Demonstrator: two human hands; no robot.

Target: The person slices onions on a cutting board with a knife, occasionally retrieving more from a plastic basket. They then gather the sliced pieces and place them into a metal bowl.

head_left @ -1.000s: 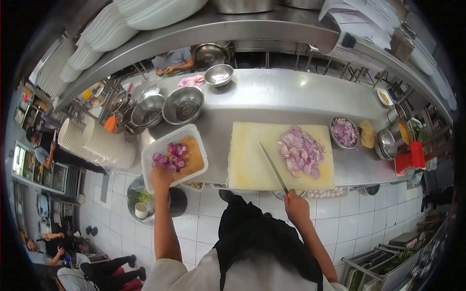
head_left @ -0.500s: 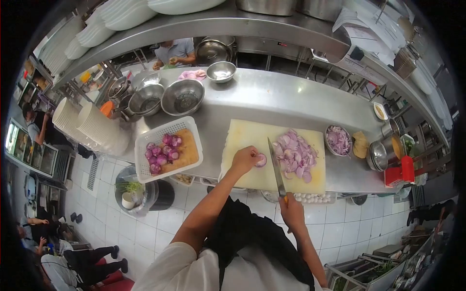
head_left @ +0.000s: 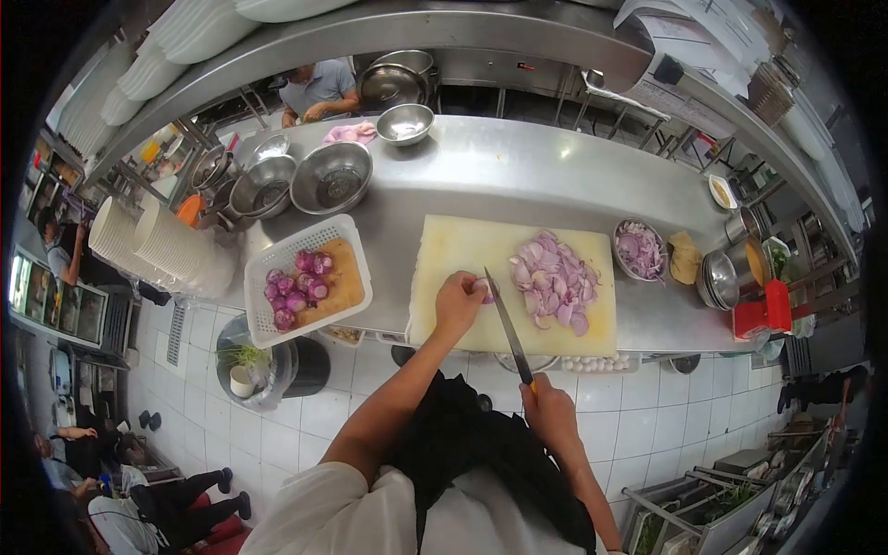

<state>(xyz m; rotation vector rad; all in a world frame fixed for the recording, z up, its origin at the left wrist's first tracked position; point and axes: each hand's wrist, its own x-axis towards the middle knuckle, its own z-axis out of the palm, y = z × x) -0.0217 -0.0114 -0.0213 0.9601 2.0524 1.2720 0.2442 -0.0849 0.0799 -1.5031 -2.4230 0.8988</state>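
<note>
On the pale cutting board point(head_left: 453, 242), my left hand point(head_left: 457, 307) is closed on a cut red onion point(head_left: 487, 292), pressing it down with the fingertips. My right hand point(head_left: 552, 413) grips a long kitchen knife point(head_left: 511, 335) by its yellow-and-black handle, below the board's front edge. The blade points away from me, its front part against the onion's right side. A loose pile of sliced red onion point(head_left: 555, 282) covers the board's right half. To the left, peeled whole red onions point(head_left: 298, 292) sit in a white perforated basket point(head_left: 354, 239).
A steel bowl of sliced onion point(head_left: 640, 250) stands right of the board. Steel bowls point(head_left: 331, 178) and stacked white containers point(head_left: 157, 236) are at the left. A steel shelf point(head_left: 444, 51) hangs overhead. Another person point(head_left: 319, 91) works across the counter point(head_left: 499, 166).
The knife has moved left from beside the slice pile to the onion under my left hand. My view has shifted slightly.
</note>
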